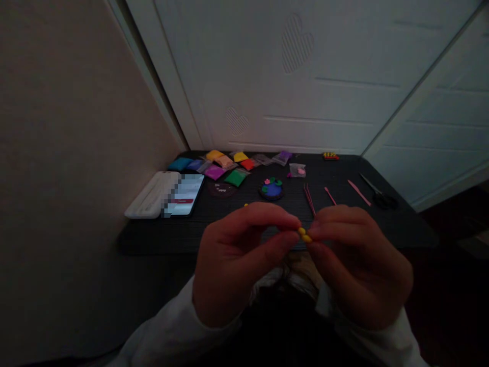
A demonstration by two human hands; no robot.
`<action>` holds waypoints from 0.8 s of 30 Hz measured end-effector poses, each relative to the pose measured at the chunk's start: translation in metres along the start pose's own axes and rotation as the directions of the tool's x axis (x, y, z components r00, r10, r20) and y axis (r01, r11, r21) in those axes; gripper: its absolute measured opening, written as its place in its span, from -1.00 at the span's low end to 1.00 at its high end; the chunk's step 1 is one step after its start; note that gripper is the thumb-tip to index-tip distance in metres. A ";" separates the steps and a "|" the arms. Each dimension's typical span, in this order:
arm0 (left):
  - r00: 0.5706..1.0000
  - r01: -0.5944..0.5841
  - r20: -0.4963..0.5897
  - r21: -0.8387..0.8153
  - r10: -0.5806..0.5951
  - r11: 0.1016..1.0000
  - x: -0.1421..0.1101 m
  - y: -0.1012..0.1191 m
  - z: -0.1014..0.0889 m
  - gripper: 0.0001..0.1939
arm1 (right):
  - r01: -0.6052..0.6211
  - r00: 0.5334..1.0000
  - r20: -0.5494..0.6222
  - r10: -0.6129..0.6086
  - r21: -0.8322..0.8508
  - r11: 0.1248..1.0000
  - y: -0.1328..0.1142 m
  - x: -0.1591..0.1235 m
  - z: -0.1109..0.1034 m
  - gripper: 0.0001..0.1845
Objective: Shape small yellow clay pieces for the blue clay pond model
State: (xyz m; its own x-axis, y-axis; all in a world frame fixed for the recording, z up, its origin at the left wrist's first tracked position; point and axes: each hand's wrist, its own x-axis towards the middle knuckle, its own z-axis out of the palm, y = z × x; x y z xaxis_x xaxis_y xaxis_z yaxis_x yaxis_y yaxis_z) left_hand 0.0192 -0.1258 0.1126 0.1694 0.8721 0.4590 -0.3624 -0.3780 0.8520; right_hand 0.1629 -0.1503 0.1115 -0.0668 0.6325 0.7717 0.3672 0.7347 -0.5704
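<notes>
Between the fingertips of both hands is a small piece of yellow clay (304,235), made of two rounded lumps side by side. My left hand (244,255) pinches it from the left with thumb and forefinger. From the other side my right hand (353,260) holds it in a thumb-and-finger pinch. Beyond the hands sits a round dark-rimmed clay piece (272,189) with a blue middle and pink and green bits along its rim. Another tiny yellow bit (246,205) shows on the table just behind my left hand.
On the dark table (160,237) lie several coloured clay packets (215,172) at the back left. A lit phone (187,196) leans by a white case (153,196). Tweezers (309,199), a pink stick tool (330,195), a pink knife (359,192) and scissors (378,193) lie right.
</notes>
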 end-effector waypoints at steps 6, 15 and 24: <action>1.000 -0.006 0.018 0.042 0.005 0.999 0.000 0.002 0.000 -0.77 | 0.005 1.000 0.020 -0.004 -0.015 1.000 0.000 0.002 0.000 -0.69; 0.998 0.054 0.024 0.065 -0.056 0.996 -0.002 0.004 0.000 -0.76 | 0.006 1.000 0.025 -0.005 -0.054 0.999 -0.003 0.001 -0.001 -0.71; 0.989 0.142 0.050 0.002 -0.142 0.990 -0.004 0.003 -0.001 -0.76 | 0.020 0.999 0.030 -0.018 -0.074 0.997 -0.002 0.002 -0.002 -0.69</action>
State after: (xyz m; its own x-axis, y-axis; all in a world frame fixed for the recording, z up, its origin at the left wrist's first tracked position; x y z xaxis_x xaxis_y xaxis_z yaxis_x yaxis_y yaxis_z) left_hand 0.0165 -0.1305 0.1135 0.2646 0.9003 0.3456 -0.3328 -0.2511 0.9089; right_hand 0.1640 -0.1509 0.1144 -0.1008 0.6262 0.7731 0.4336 0.7270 -0.5323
